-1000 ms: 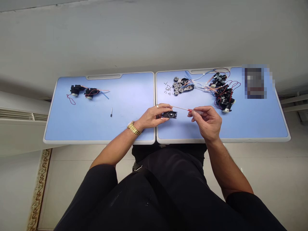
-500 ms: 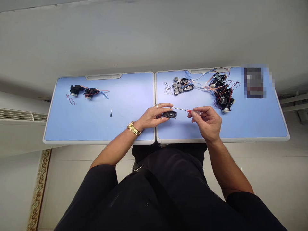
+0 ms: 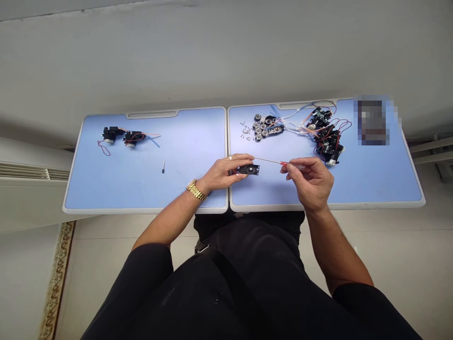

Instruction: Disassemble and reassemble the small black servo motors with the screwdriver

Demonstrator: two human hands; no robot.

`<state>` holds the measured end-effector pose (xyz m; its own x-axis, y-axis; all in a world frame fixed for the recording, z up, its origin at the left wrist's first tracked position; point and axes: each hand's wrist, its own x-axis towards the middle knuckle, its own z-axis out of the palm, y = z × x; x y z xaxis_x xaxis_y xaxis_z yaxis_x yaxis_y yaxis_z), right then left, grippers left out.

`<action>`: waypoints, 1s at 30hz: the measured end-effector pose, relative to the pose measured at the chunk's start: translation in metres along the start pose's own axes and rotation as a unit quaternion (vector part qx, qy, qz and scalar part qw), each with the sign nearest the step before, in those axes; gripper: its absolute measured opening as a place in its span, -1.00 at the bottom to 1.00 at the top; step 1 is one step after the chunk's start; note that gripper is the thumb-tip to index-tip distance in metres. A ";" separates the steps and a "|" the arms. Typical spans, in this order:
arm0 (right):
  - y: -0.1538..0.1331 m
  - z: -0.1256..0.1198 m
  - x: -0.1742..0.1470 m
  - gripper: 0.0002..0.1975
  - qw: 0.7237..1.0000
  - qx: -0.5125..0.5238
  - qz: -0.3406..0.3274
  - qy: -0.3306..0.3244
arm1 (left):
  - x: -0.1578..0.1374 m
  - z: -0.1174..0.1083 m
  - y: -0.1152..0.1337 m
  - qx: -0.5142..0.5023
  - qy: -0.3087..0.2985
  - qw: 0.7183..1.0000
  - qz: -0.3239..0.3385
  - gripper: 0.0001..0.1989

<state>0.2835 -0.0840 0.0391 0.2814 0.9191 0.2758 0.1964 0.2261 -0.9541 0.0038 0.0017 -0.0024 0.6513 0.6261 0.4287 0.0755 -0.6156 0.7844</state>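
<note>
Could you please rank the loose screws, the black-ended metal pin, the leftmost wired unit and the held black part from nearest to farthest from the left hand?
1. Black part: in the left hand.
2. Loose screws: beyond the hand, right tabletop.
3. Black-ended metal pin: left of the hand, left tabletop.
4. Leftmost wired unit: same tabletop, farther left.

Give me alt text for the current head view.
The left hand holds a small black housing; the right hand grips a screwdriver, its tip near the left hand's fingers. Beyond lie loose screws, round metallic parts and wired black assemblies on a blue two-panel table.
</note>
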 end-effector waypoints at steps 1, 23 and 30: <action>-0.001 -0.002 -0.001 -0.86 1.000 -0.005 -0.006 0.000 | 0.000 -0.001 0.001 -0.001 0.003 1.000 0.003 -0.54; -0.002 -0.005 -0.004 -0.89 0.999 -0.025 0.016 -0.036 | 0.001 -0.002 0.005 -0.014 0.003 1.000 0.005 -0.54; 0.000 -0.007 -0.003 -0.88 0.998 -0.035 0.010 -0.044 | 0.001 -0.002 0.006 -0.016 0.006 1.000 0.005 -0.55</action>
<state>0.2892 -0.0884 0.0388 0.2028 0.9489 0.2420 0.2570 0.1869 -0.9482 0.0035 -0.0003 0.0033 0.6428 0.6258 0.4418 0.0442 -0.6061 0.7942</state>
